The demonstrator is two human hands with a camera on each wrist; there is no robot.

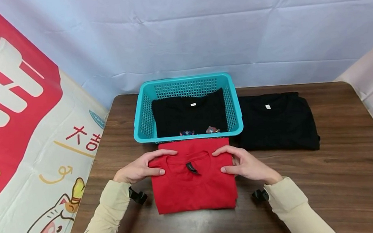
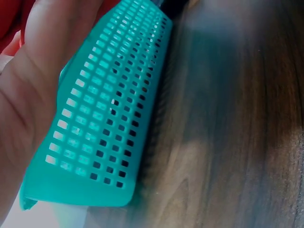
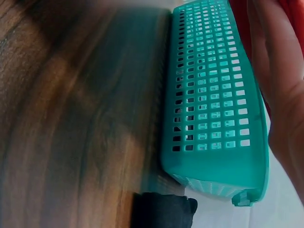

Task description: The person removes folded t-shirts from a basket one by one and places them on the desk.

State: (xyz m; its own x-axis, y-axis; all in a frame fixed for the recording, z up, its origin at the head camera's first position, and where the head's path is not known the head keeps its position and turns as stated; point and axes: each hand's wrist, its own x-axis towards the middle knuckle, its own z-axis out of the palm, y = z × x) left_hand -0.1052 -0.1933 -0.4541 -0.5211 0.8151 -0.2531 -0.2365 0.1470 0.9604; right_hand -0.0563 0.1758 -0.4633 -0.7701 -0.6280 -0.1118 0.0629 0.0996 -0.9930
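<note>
A folded red T-shirt (image 1: 196,197), with a dark label at its round collar, is between the two hands in the head view, right in front of the basket. My left hand (image 1: 140,168) grips its left side, thumb lying on top of the cloth. On the opposite side, my right hand (image 1: 247,163) grips the shirt the same way, thumb on top and the other fingers partly hidden. Red cloth also shows beside each hand in the wrist views. Beyond the shirt stands a turquoise basket (image 1: 136,125), holding a folded black T-shirt (image 1: 189,114) with cartoon prints.
Right of the basket, another folded black T-shirt (image 1: 279,125) with a white label lies on the brown wooden table (image 1: 344,160). Pale cloth (image 1: 197,28) hangs behind the table, and a printed banner (image 1: 36,121) hangs along the left. A black strap is on each wrist.
</note>
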